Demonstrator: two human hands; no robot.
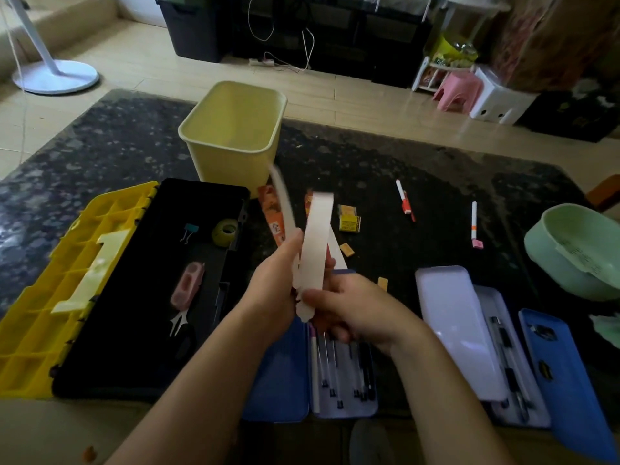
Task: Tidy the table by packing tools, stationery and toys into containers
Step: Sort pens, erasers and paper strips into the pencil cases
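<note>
On the far left of the worktop our toolbox [144, 330] lies open. A binder clip [188, 231], a roll of tape [225, 232] and scissors [183, 325] are inside it. Behind it stands a yellow bin [228, 166].

In the middle we hold some white strips [315, 243] up in the air. They are too blurry to tell if they are paper or rulers. We think we are at the step of gathering the strips into one bunch. Our left hand [275, 280] wraps its grip round their lower part. Our right hand [355, 310] pinches their bottom end with its thumb. The tops of the strips fan out above both hands.

Right under our hands is an open blue pencil tin [278, 380] with pens [335, 370] in it. Next we need to square the strips up and pick a box long enough for them.

Further right, a red marker [406, 203] and an orange marker [474, 223] lie loose on the worktop. Past them are a second pencil tin [459, 330] and a green basin [570, 250].
</note>
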